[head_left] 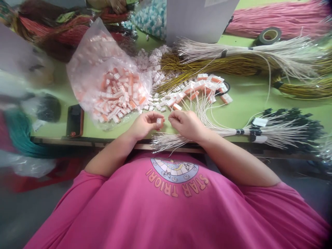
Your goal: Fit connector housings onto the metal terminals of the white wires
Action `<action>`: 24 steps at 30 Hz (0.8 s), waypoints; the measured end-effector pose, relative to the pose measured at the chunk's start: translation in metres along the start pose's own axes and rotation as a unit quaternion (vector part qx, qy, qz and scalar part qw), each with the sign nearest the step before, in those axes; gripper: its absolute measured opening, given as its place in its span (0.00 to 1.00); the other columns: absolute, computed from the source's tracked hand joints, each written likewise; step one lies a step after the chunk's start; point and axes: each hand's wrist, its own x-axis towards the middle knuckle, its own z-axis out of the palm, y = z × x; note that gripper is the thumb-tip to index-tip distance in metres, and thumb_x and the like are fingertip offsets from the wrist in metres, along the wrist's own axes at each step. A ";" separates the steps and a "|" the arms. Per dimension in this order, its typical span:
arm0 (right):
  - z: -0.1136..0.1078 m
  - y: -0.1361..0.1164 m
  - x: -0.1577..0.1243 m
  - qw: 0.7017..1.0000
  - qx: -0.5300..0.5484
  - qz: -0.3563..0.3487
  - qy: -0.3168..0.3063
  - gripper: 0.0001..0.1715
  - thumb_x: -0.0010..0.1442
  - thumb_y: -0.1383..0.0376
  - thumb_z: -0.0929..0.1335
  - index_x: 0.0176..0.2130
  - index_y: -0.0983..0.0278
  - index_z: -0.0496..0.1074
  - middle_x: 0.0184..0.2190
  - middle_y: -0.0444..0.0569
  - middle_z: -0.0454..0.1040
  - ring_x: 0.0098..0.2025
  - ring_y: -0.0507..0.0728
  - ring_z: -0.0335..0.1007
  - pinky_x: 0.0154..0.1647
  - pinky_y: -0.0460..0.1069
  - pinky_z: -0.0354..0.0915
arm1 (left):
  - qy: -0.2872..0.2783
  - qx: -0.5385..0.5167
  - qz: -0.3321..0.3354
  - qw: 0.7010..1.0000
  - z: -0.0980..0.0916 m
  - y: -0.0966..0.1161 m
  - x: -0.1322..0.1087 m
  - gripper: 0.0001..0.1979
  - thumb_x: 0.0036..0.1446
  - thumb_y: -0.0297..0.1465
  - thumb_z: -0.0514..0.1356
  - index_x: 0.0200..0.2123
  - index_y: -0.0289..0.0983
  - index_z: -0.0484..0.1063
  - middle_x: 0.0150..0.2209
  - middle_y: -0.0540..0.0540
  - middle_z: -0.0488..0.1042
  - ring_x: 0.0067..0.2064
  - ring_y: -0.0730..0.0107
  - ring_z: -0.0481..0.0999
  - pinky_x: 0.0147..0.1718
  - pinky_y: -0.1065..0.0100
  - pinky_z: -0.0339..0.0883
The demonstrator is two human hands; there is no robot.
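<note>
My left hand (143,125) pinches a small white plastic connector (158,120) at the near edge of the green table (246,100). My right hand (186,123) is closed beside it, pinching a thin white wire (166,119) whose tip points at the connector. A bundle of white wires (171,141) lies under my right hand and runs to the right. An open clear bag of orange-and-white connectors (118,93) lies just beyond my left hand. Loose white connectors (158,98) and wired connectors (204,86) are spread behind both hands.
A dark phone (74,120) lies left of the bag. Yellow wire bundles (212,67), white wire bundles (249,50), pink wires (280,17), a tape roll (269,35) and a grey box (199,19) fill the back. Black-tipped wires (290,124) lie right. Another person's hand (118,5) shows at the top.
</note>
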 end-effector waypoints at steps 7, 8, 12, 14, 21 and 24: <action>0.006 0.000 0.000 1.000 -0.014 -0.009 -0.007 0.15 0.58 0.62 0.60 0.33 0.64 0.74 0.28 0.51 0.75 0.30 0.55 0.68 0.32 0.51 0.59 | 0.022 0.051 0.011 0.998 0.004 0.000 -0.002 0.18 0.40 0.32 0.71 0.37 0.33 0.76 0.26 0.49 0.74 0.25 0.76 0.71 0.27 0.70 0.69; 0.007 -0.001 0.000 1.000 -0.013 -0.010 -0.010 0.15 0.58 0.62 0.60 0.33 0.64 0.73 0.28 0.51 0.75 0.30 0.55 0.68 0.32 0.51 0.59 | 0.021 0.061 0.011 0.998 0.005 0.000 -0.002 0.17 0.40 0.32 0.71 0.37 0.34 0.76 0.25 0.49 0.73 0.25 0.76 0.71 0.26 0.70 0.68; 0.012 -0.002 -0.001 0.999 -0.035 -0.007 -0.015 0.15 0.60 0.62 0.59 0.33 0.65 0.72 0.27 0.51 0.74 0.29 0.55 0.67 0.31 0.51 0.58 | 0.017 0.089 0.018 0.996 0.008 -0.004 -0.001 0.17 0.42 0.31 0.70 0.38 0.34 0.77 0.23 0.49 0.74 0.23 0.75 0.71 0.24 0.70 0.67; 0.014 -0.003 -0.002 0.999 -0.050 -0.006 -0.015 0.16 0.61 0.61 0.58 0.34 0.65 0.71 0.28 0.52 0.74 0.29 0.55 0.67 0.30 0.51 0.57 | 0.017 0.106 0.019 0.994 0.010 -0.005 -0.001 0.17 0.43 0.32 0.69 0.39 0.34 0.76 0.24 0.49 0.74 0.23 0.74 0.71 0.25 0.70 0.68; -0.008 0.010 0.002 0.997 -0.013 0.000 0.079 0.13 0.60 0.61 0.60 0.32 0.64 0.69 0.28 0.50 0.72 0.29 0.54 0.65 0.32 0.50 0.59 | 0.066 0.355 0.139 0.922 -0.019 0.025 -0.008 0.15 0.52 0.34 0.63 0.44 0.37 0.73 0.43 0.42 0.74 0.45 0.61 0.74 0.45 0.60 0.69; -0.036 0.026 0.006 0.961 -0.041 0.088 0.260 0.13 0.61 0.62 0.58 0.33 0.63 0.68 0.27 0.50 0.70 0.30 0.56 0.65 0.33 0.52 0.59 | 0.219 0.480 0.202 0.826 -0.070 0.047 -0.001 0.22 0.50 0.34 0.65 0.49 0.39 0.70 0.54 0.40 0.67 0.60 0.49 0.59 0.59 0.51 0.55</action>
